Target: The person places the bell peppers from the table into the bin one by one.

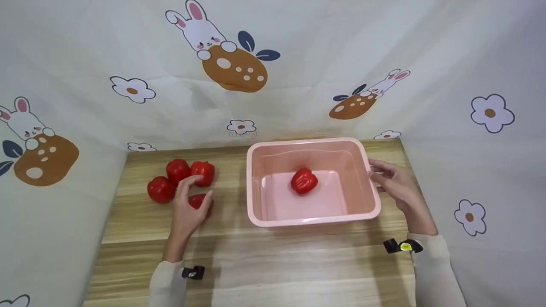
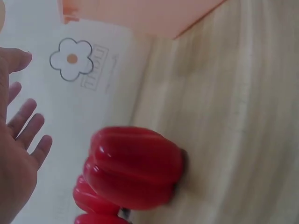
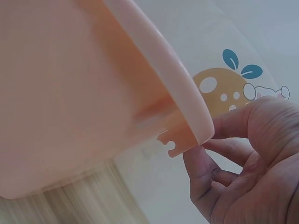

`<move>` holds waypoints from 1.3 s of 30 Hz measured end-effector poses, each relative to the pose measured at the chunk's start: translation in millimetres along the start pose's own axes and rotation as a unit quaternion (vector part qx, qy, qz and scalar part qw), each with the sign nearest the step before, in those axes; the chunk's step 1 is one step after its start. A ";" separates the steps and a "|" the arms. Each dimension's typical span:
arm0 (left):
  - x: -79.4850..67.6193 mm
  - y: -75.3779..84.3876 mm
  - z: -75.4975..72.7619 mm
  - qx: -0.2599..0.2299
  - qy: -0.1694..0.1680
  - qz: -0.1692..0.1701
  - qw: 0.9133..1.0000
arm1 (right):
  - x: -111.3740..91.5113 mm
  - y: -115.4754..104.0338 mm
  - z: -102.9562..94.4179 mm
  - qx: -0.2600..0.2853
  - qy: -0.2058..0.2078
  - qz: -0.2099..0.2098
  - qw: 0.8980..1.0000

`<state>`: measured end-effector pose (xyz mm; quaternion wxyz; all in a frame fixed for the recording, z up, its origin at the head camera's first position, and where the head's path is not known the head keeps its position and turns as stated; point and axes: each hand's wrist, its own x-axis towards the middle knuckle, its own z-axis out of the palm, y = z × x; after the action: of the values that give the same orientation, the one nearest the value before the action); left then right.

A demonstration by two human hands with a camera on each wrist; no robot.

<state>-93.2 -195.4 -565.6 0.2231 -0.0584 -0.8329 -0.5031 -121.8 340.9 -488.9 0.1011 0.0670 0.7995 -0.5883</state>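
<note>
My left hand (image 1: pixel 190 209) hovers over a red bell pepper (image 1: pixel 197 201) on the table, thumb and fingers spread apart around it in the head view. Nothing is between those fingers in the left wrist view, where a glossy bell pepper (image 2: pixel 135 168) lies below and to the side of the hand (image 2: pixel 18 135). A pink plastic basin (image 1: pixel 313 222) stands to the right, one red bell pepper (image 1: pixel 304 181) lying on its floor. At the basin's right side, my right hand (image 1: pixel 394 183) pinches the rim (image 3: pixel 187 98) between thumb and fingers.
Beyond the left hand, more red bell peppers (image 1: pixel 161 189) sit close together on the wood-grain table (image 1: pixel 298 260). A pale curtain (image 1: pixel 298 102) printed with rabbits and flowers encloses the table at the back and both sides.
</note>
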 end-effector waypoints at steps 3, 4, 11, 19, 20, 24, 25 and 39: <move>-11.9 -8.9 -6.0 0.004 0.015 -0.023 1.000 | -0.7 -1.3 0.8 0.003 0.000 0.004 1.000; -15.7 -12.4 -8.2 0.004 0.020 -0.028 0.999 | -0.8 -1.8 1.0 0.003 0.000 0.005 1.000; -46.1 -31.9 -21.1 0.006 0.049 -0.103 0.994 | -0.2 -3.1 0.2 0.006 0.000 -0.003 1.000; -92.3 -44.8 -21.0 0.022 0.062 -0.162 0.985 | -6.9 -0.1 -3.0 -0.005 0.006 0.006 1.000; -95.3 -45.8 -21.9 0.019 0.070 -0.159 0.985 | -7.1 0.2 -2.7 -0.003 0.004 0.005 1.000; -98.8 -50.6 -24.7 0.000 0.088 -0.148 0.985 | -6.1 1.6 -1.5 0.010 -0.002 -0.003 1.000; -98.7 -52.0 -24.7 0.000 0.085 -0.150 0.985 | -6.0 1.8 -1.6 0.011 -0.001 -0.003 1.000; -91.5 -69.9 -10.7 0.011 0.057 -0.185 0.981 | -1.5 -1.8 2.6 -0.008 0.001 -0.011 1.000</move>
<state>-30.5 -227.0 -657.5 0.1741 0.1284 -0.8206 -0.5290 -120.5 337.8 -487.6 0.0944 0.0582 0.8048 -0.5831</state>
